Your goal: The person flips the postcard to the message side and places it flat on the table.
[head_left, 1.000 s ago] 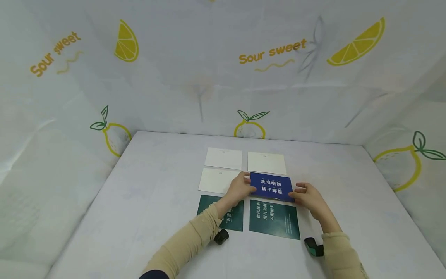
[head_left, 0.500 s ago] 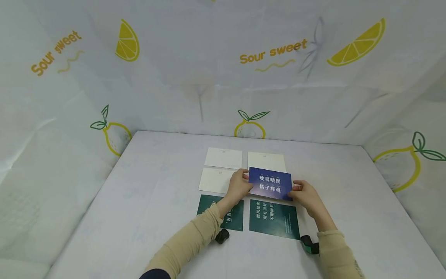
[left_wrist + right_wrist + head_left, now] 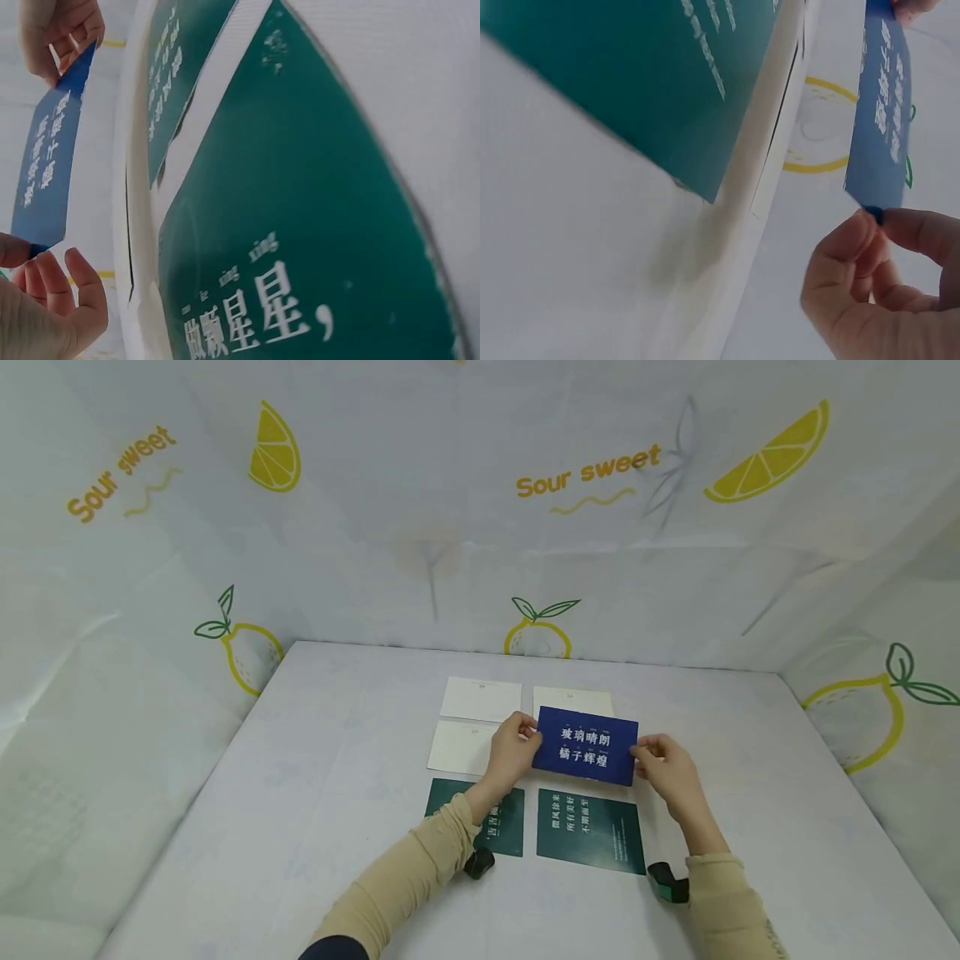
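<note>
A blue card [image 3: 586,746] with white Chinese characters is held up above the table between both hands. My left hand [image 3: 512,752] pinches its left edge; in the left wrist view its thumb and fingers meet at the corner of the blue card [image 3: 49,172]. At the opposite edge my right hand [image 3: 670,774] pinches the card between thumb and fingers, seen up close as the right hand [image 3: 889,292] in the right wrist view. Below the card lies a green card [image 3: 590,831] with white writing. Another green card [image 3: 504,827] is partly hidden by the left forearm.
White cards lie further back: one at the back left [image 3: 481,699], one in front of it [image 3: 461,747], and a back right white card [image 3: 573,698] partly covered by the blue card. Black wrist devices [image 3: 480,862] hang by both sleeves. A lemon-printed sheet [image 3: 420,527] surrounds the white table [image 3: 337,735].
Both hands have raised the blue card off the table and tilted it up toward the head camera. It now overlaps the back right white card.
</note>
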Tool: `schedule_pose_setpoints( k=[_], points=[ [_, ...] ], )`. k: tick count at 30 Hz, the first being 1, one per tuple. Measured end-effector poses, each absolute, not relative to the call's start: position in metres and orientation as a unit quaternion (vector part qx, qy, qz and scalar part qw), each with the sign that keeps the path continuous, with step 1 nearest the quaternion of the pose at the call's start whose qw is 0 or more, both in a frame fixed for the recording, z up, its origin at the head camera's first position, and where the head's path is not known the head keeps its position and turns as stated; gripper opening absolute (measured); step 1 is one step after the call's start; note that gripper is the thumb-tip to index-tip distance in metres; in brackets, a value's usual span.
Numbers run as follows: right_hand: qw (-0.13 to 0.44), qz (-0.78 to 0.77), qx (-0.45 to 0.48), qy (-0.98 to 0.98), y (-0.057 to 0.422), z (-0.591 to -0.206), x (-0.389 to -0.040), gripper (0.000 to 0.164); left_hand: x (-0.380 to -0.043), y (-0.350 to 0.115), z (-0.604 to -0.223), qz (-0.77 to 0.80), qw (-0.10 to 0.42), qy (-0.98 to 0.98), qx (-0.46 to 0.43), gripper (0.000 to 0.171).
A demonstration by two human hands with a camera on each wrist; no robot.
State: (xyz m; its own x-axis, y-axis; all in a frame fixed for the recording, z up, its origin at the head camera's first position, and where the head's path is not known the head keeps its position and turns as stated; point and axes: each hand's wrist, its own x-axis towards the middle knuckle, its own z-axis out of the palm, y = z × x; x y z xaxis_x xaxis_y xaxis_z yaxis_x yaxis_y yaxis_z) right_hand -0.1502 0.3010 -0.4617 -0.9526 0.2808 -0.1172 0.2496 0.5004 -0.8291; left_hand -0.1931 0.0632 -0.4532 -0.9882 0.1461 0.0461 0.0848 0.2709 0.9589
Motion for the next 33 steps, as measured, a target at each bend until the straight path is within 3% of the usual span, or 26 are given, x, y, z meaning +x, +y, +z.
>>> schedule_pose_setpoints(
  k=[7,14,25,33],
  points=[
    [0.059,0.555,-0.127,-0.82,0.331,-0.494,-0.164,0.046,-0.198,0.06,-0.45,0.611,0.013,0.786,0.097,0.009],
    [0.026,0.664,-0.093,-0.742,0.328,-0.468,-0.149,0.035,-0.198,0.054,-0.448,0.634,0.041,0.766,0.096,0.016],
    [-0.02,0.551,-0.12,-0.825,0.309,-0.426,-0.134,0.051,-0.203,0.046,-0.452,0.611,0.093,0.776,0.127,0.014],
    [-0.046,0.422,-0.11,-0.899,0.309,-0.435,-0.139,0.037,-0.205,0.049,-0.458,0.511,0.108,0.837,0.164,0.013]
  ],
)
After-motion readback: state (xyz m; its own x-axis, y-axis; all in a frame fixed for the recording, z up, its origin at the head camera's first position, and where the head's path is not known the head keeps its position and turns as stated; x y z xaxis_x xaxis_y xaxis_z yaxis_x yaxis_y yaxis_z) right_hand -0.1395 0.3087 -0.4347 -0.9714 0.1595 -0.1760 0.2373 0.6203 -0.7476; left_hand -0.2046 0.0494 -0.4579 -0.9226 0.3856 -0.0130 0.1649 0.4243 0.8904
